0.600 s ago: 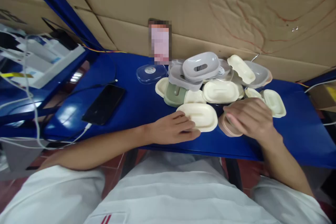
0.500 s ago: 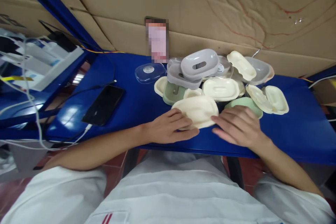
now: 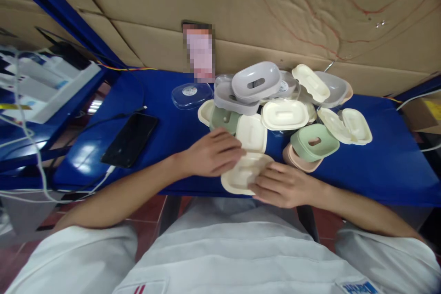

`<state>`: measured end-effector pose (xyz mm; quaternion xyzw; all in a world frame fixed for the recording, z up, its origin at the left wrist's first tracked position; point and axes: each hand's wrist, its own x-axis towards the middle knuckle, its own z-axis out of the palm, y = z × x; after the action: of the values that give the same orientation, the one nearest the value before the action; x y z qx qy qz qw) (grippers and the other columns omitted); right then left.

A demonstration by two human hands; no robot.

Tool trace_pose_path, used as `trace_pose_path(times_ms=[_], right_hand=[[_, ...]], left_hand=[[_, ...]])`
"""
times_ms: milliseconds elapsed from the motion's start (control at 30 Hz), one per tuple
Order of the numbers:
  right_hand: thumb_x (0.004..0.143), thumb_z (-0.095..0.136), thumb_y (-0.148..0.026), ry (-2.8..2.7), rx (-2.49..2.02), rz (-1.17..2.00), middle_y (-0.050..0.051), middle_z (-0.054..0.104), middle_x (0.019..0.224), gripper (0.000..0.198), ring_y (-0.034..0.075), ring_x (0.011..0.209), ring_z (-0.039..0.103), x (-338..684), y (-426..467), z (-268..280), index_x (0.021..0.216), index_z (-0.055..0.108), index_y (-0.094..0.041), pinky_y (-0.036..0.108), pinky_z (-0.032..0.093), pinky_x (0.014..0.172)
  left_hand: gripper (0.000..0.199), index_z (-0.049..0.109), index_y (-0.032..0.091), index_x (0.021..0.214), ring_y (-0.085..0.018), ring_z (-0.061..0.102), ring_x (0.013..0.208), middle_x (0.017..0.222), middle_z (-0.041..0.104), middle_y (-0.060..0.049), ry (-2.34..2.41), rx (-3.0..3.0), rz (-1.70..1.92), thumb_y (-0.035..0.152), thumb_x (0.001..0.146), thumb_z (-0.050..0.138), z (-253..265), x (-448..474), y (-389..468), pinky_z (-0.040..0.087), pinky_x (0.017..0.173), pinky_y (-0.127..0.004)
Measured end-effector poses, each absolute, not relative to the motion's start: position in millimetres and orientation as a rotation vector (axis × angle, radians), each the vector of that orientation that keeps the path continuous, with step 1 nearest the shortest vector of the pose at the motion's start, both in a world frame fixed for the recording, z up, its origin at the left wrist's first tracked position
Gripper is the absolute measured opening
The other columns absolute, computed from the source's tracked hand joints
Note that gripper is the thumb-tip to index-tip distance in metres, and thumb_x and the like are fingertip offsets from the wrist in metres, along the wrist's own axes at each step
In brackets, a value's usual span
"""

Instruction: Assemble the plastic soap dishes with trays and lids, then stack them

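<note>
A shallow cream oval tray (image 3: 241,175) is at the table's front edge between my two hands. My left hand (image 3: 214,152) has its fingers curled at the tray's upper left edge; its thumb is hidden. Closed on the right side, my right hand (image 3: 284,184) has its fingers over the rim. Just behind lies another cream tray (image 3: 252,133), upright in the view and partly beneath other pieces. A light green oval piece with a slot (image 3: 315,142) sits on a pinkish oval container (image 3: 299,161), right of the held tray.
Behind are stacked grey slotted pieces (image 3: 257,81), more cream trays (image 3: 285,115) and a clear lid (image 3: 192,95). A black phone (image 3: 130,140) with a white cable lies left on the blue table (image 3: 179,135). Another phone (image 3: 200,50) leans on the cardboard (image 3: 151,39).
The cream tray has come nearer the front edge, away from the pile. My right hand has moved left onto its rim, uncovering the green piece. My left hand has shifted to its upper edge.
</note>
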<state>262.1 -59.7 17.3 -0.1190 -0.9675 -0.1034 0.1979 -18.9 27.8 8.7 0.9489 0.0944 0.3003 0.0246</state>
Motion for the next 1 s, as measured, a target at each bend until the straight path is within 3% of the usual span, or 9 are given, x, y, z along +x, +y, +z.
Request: trace_pose_path(times_ms=[133,233,433,533,667,767,867,1000], right_hand=[[0.106,0.066,-0.023,-2.790,-0.193,-0.289,0.005,0.076,0.096,0.016,0.015,0.084,0.067,252.4,-66.8,3.7,0.117,0.075,-0.015,0.033,0.049,0.078],[0.107,0.065,-0.024,-2.810,-0.214,-0.278,0.005,0.077,0.098,0.018,0.015,0.085,0.067,248.7,-66.7,-3.5,0.119,0.075,-0.016,0.032,0.049,0.077],[0.109,0.064,-0.030,-2.777,-0.313,-0.208,0.010,0.077,0.106,0.025,0.019,0.094,0.071,249.2,-61.9,-6.4,0.122,0.073,-0.011,0.033,0.054,0.082],[0.106,0.065,-0.022,-2.729,-0.371,-0.215,0.012,0.077,0.120,0.024,0.021,0.110,0.072,252.9,-60.1,-11.0,0.127,0.073,-0.014,0.036,0.057,0.095],[0.103,0.070,-0.020,-2.592,-0.458,-0.177,0.012,0.074,0.133,0.041,0.024,0.130,0.066,256.4,-56.0,-15.5,0.143,0.066,-0.022,0.043,0.055,0.110],[0.106,0.069,-0.032,-2.564,-0.529,-0.154,0.012,0.072,0.140,0.043,0.024,0.135,0.064,256.5,-51.9,-11.3,0.147,0.063,-0.022,0.044,0.051,0.116],[0.107,0.066,-0.043,-2.654,-0.562,-0.185,0.014,0.072,0.142,0.047,0.024,0.133,0.065,255.7,-49.7,-6.5,0.144,0.066,-0.014,0.041,0.051,0.114],[0.104,0.071,-0.038,-2.693,-0.535,-0.258,0.013,0.077,0.133,0.042,0.025,0.126,0.069,255.5,-50.4,-7.7,0.139,0.070,-0.015,0.042,0.051,0.111]], left_hand=[[0.028,0.070,0.018,0.127,-0.030,0.071,0.117,0.124,0.076,-0.013,0.727,3.063,0.561,0.025,0.100,0.063,17.0,-31.4,52.8,0.048,0.110,-0.051],[0.027,0.073,0.018,0.126,-0.031,0.071,0.119,0.126,0.077,-0.013,0.822,3.051,0.363,0.025,0.103,0.063,24.5,-37.2,57.0,0.050,0.109,-0.050],[0.027,0.072,0.025,0.132,-0.024,0.070,0.129,0.136,0.075,-0.008,0.839,2.773,0.545,0.028,0.110,0.055,52.9,-73.1,26.6,0.054,0.116,-0.042],[0.028,0.070,0.026,0.134,-0.021,0.071,0.128,0.138,0.072,-0.007,0.849,2.611,0.598,0.025,0.108,0.060,57.7,-94.5,1.1,0.057,0.114,-0.036],[0.026,0.071,0.023,0.124,-0.020,0.072,0.125,0.130,0.073,-0.009,0.733,2.477,0.707,0.013,0.100,0.065,41.7,-96.5,-27.8,0.060,0.110,-0.033],[0.019,0.069,0.020,0.115,-0.023,0.070,0.126,0.127,0.071,-0.012,0.646,2.438,0.755,0.018,0.096,0.072,22.9,-78.8,-40.1,0.060,0.113,-0.038],[0.030,0.067,0.018,0.115,-0.026,0.069,0.126,0.125,0.070,-0.013,0.643,2.547,0.817,0.034,0.094,0.082,5.9,-55.9,-46.3,0.051,0.124,-0.051],[0.028,0.070,0.021,0.117,-0.026,0.071,0.123,0.120,0.074,-0.010,0.747,2.733,0.838,0.035,0.095,0.081,-9.7,-36.1,-53.2,0.045,0.128,-0.056]])
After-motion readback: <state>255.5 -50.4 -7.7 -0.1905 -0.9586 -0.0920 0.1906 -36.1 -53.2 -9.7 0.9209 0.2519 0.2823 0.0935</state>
